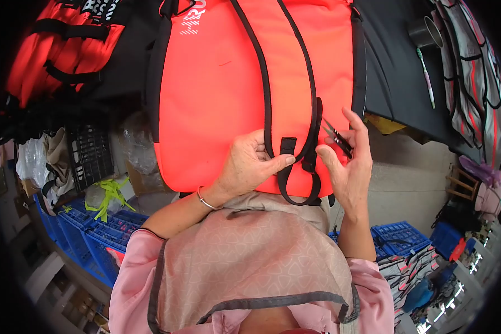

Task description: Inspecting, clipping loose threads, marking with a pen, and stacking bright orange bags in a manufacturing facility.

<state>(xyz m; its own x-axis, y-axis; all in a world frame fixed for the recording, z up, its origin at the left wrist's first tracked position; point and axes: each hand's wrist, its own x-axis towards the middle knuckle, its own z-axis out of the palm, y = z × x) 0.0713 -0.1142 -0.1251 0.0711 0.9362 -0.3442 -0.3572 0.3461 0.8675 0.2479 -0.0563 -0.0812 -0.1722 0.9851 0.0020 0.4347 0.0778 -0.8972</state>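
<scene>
"What containers are around you?"

"Your bag [211, 111] fills the upper middle of the frame, its contents hidden. A metal cup [417, 34] sits on your dark counter [392, 94] at the upper right, near a toothbrush [426, 78]; you can't see what's in it. At the lower left are blue crates [97, 250] with lime strips [110, 195] on top."

"Which way does your bag point?"

"Its long axis runs up and down the frame, lower end toward you, upper end cut off by the top edge. Its strap [286, 83] slants from top middle to lower right."

"How does it look?"

"Coral red, with black sides, white print at its upper left and black edging on the strap."

"And your fingers?"

"Your left hand [247, 164] pinches the strap's lower end, thumb beside a black patch [288, 146]. Your right hand [353, 170] has fingers curled loosely about the snips [342, 143], thumb spread away; the blades point to the upper left."
</scene>
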